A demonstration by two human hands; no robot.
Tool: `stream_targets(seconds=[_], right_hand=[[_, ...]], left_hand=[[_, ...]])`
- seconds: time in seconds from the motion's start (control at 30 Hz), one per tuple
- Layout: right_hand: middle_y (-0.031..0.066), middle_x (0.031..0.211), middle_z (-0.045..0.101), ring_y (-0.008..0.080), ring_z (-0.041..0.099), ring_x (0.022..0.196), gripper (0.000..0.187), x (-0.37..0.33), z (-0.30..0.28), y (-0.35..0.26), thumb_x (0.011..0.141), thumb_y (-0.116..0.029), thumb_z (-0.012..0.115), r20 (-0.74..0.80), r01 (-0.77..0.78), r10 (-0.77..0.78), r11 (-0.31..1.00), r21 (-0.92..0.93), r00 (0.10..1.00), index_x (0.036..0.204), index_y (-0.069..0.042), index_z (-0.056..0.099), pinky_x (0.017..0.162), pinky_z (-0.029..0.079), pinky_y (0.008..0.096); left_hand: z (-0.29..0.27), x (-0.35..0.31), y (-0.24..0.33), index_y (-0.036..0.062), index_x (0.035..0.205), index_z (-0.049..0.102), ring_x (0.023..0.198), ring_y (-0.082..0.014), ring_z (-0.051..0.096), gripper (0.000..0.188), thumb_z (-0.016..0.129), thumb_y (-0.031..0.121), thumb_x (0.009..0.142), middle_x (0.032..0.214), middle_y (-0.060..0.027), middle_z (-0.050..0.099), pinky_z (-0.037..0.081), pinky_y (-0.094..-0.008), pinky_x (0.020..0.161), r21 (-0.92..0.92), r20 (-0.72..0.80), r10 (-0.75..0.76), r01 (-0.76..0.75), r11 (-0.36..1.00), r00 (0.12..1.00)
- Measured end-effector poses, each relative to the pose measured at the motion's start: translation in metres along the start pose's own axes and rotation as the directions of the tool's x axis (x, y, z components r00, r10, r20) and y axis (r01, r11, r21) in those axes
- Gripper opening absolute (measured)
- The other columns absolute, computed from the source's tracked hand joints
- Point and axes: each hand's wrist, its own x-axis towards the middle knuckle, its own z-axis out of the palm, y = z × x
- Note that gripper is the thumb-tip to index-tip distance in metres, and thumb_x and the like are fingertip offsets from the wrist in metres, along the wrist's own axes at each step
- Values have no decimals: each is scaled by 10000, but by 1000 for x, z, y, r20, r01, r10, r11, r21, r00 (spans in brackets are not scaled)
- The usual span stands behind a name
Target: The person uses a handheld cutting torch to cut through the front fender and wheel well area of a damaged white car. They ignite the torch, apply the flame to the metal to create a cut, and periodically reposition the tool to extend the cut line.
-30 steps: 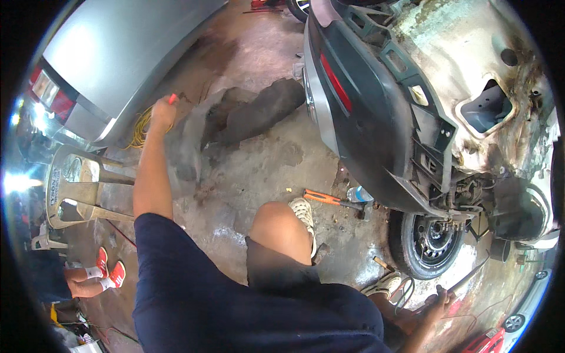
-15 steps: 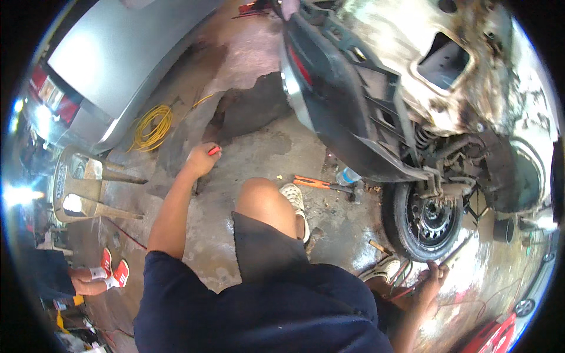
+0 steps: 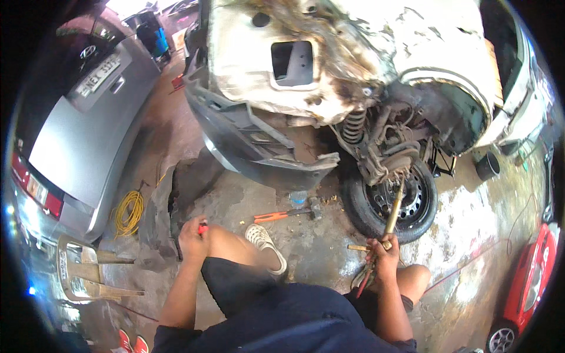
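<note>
My right hand [image 3: 384, 254] is closed around the handle of a brass-coloured gas torch [image 3: 395, 206]. Its long tube points away over the wheel [image 3: 425, 220], which lies flat on the floor, and its tip is near the rusty hub [image 3: 400, 160]. Hoses trail below that hand, a red one [image 3: 365, 283] among them. Beside my left knee, my left hand [image 3: 193, 238] grips a small red object [image 3: 203, 227], perhaps a lighter; the fingers hide most of it. Above the wheel are a coil spring [image 3: 354, 126] and suspension arms.
A loose-hanging dark bumper [image 3: 259, 162] juts out ahead. An orange-handled tool [image 3: 272, 216], a hammer [image 3: 316, 207] and a bottle [image 3: 298, 198] lie on the floor. Leftward are a silver car [image 3: 88, 135], a yellow hose coil [image 3: 128, 213] and a tipped plastic chair [image 3: 73, 267]. A red wheeled thing [image 3: 532, 276] stands right.
My view has turned to the right. My right hand has raised the torch from beside the wheel to over it, toward the hub. My left hand has drawn back to my left knee.
</note>
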Motion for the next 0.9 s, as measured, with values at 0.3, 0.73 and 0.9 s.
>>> stream_targets(seconds=[0.3, 0.73, 0.9], right_hand=[[102, 997, 715, 151, 653, 622, 271, -17, 1, -3, 1025, 33, 652, 84, -38, 29, 994, 107, 996, 1110, -124, 449, 486, 544, 284], [169, 1062, 717, 195, 682, 643, 301, 7, -11, 1, 1020, 74, 632, 75, -97, 83, 972, 213, 994, 1116, -111, 415, 503, 599, 302], [177, 1046, 728, 198, 675, 604, 286, 12, -18, 3, 1017, 79, 625, 16, -97, 96, 966, 240, 995, 1104, -103, 422, 485, 584, 301]], left_hand=[[143, 38, 89, 141, 1222, 747, 1044, -415, 750, 429, 733, 469, 946, 1089, -155, 798, 594, -544, 870, 127, 723, 33, -179, 976, 690], [470, 64, 106, 249, 1649, 432, 1224, -405, 650, 566, 506, 448, 1124, 1485, -170, 633, 598, -529, 885, 165, 793, -265, 226, 960, 549], [448, 66, 116, 87, 1655, 408, 1224, -423, 651, 654, 483, 448, 1116, 1496, -251, 618, 555, -534, 962, 8, 604, -360, 446, 895, 711]])
